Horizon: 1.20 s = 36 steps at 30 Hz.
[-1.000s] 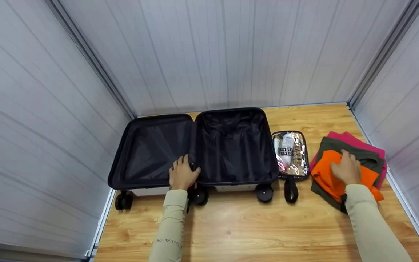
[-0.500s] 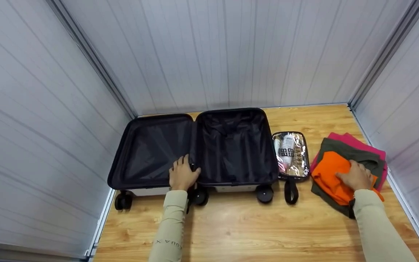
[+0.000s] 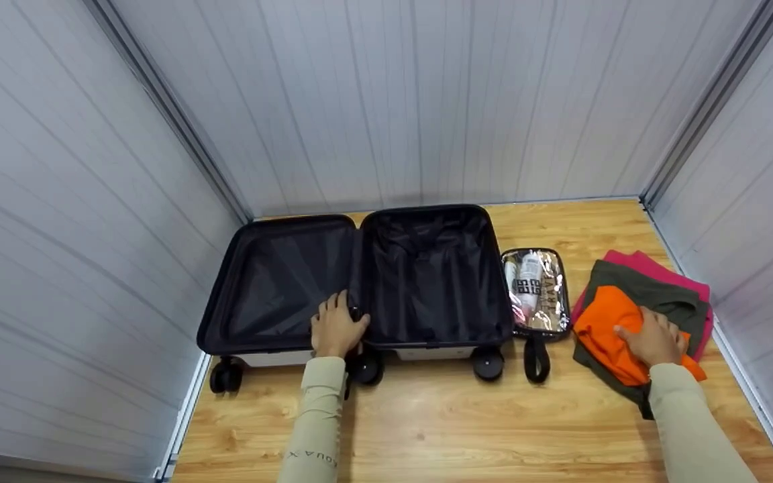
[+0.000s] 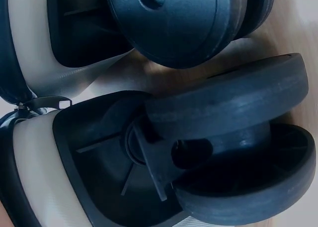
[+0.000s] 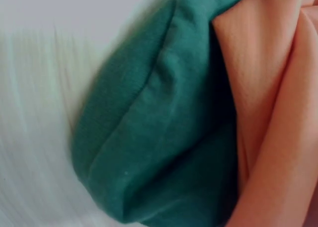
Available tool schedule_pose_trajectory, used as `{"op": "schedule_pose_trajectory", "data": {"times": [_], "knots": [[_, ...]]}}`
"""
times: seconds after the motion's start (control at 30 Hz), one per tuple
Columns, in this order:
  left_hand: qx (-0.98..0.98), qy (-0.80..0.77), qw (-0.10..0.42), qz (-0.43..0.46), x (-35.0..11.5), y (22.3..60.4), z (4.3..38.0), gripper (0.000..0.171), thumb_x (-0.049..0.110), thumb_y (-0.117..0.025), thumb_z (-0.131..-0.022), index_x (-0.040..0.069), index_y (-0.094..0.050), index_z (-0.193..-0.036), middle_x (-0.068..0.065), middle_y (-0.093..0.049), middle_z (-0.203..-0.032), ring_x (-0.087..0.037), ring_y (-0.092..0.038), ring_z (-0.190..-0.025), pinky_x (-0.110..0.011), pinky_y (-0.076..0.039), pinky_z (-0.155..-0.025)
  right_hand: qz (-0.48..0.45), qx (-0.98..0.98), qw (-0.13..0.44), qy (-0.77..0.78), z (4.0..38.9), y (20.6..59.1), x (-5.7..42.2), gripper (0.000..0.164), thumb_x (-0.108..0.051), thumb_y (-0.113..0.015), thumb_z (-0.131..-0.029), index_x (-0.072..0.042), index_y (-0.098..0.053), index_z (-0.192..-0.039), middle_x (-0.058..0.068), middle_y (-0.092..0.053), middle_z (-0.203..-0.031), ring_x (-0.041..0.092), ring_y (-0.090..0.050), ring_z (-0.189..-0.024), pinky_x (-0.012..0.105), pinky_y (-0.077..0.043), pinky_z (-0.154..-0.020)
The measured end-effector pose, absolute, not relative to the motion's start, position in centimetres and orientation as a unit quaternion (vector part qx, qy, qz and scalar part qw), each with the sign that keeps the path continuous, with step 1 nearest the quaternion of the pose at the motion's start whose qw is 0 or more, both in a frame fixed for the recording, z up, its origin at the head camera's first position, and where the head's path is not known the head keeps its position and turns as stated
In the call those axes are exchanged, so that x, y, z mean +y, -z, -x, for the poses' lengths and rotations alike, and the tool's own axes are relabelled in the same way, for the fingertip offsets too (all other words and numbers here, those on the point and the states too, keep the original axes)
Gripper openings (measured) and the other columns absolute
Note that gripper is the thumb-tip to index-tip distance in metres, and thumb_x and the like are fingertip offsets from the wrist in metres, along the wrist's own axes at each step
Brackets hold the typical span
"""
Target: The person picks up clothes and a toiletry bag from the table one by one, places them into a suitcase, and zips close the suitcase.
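An open suitcase [image 3: 427,344] with black lining lies flat on the floor, both halves spread side by side. My left hand [image 3: 336,325] rests on its near rim by the hinge, fingers spread into the left half. In the left wrist view, black caster wheels [image 4: 228,103] fill much of the picture. At the right, an orange garment [image 3: 604,322] tops a dark green garment [image 3: 628,282], with a pink one [image 3: 651,263] beneath. My right hand [image 3: 655,335] rests on the orange cloth, thumb pointing left; its fingertips are partly hidden.
Between the suitcase and the clothes lies a clear zipped pouch [image 3: 547,322] with bottles inside and a black strap [image 3: 535,360]. Pale panel walls [image 3: 386,100] stand behind and on both sides of the wooden floor [image 3: 420,429].
My right hand has shifted to the right and slightly nearer across the orange garment. The left hand stays on the suitcase rim. The head view has tilted up a little.
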State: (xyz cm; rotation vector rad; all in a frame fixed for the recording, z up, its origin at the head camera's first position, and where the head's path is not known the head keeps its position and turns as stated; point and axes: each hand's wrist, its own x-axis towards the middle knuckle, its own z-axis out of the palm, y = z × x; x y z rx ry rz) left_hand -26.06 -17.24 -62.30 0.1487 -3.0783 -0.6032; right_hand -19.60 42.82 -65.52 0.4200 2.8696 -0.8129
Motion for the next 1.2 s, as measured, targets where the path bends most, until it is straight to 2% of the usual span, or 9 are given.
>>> {"op": "schedule_pose_trajectory", "data": {"times": [0.17,0.43,0.77,1.0,1.2], "knots": [[-0.979,0.196,0.006,-0.046,-17.2,62.5,26.1,0.078,0.052,-0.062,-0.085,0.016,-0.037,-0.148,-0.013,-0.04,-0.15,-0.035,-0.036,-0.137,-0.059,-0.031,-0.108,-0.122,0.95,0.063,0.282,19.4,66.1,43.3,0.096,-0.065,-0.045,-0.091,0.001,-0.012,-0.153,0.04,-0.016,-0.148,0.064,-0.013,-0.128,0.076,-0.007,-0.1],[-0.979,0.197,0.008,-0.046,-17.2,62.6,25.9,0.079,0.054,-0.061,-0.084,0.015,-0.037,-0.148,-0.012,-0.04,-0.149,-0.035,-0.037,-0.137,-0.06,-0.031,-0.107,-0.108,0.941,0.049,0.317,18.8,66.5,43.6,0.102,-0.062,-0.055,-0.087,-0.001,-0.008,-0.154,0.04,-0.013,-0.149,0.064,-0.011,-0.128,0.078,-0.003,-0.096],[-0.98,0.195,0.014,-0.044,-17.3,62.5,25.8,0.078,0.053,-0.061,-0.084,0.016,-0.037,-0.148,-0.012,-0.042,-0.148,-0.035,-0.038,-0.136,-0.059,-0.033,-0.106,-0.141,0.948,-0.014,0.284,18.7,67.1,42.8,0.099,-0.062,-0.059,-0.085,-0.001,-0.019,-0.152,0.04,-0.027,-0.139,0.059,-0.026,-0.118,0.076,-0.014,-0.092],[-0.978,0.203,0.017,-0.044,-17.3,62.6,25.8,0.078,0.053,-0.061,-0.084,0.016,-0.037,-0.148,-0.012,-0.041,-0.149,-0.034,-0.037,-0.136,-0.06,-0.031,-0.106,-0.146,0.955,-0.008,0.258,19.2,67.2,43.0,0.099,-0.065,-0.057,-0.085,0.002,-0.022,-0.15,0.04,-0.032,-0.132,0.058,-0.029,-0.11,0.073,-0.017,-0.088],[-0.978,0.203,0.018,-0.044,-17.3,62.6,25.9,0.078,0.054,-0.061,-0.084,0.017,-0.037,-0.148,-0.012,-0.041,-0.149,-0.034,-0.038,-0.136,-0.06,-0.032,-0.106,-0.154,0.959,0.008,0.237,19.4,66.4,42.6,0.1,-0.068,-0.058,-0.082,0.006,-0.031,-0.144,0.038,-0.038,-0.128,0.055,-0.032,-0.106,0.069,-0.022,-0.084]]}}
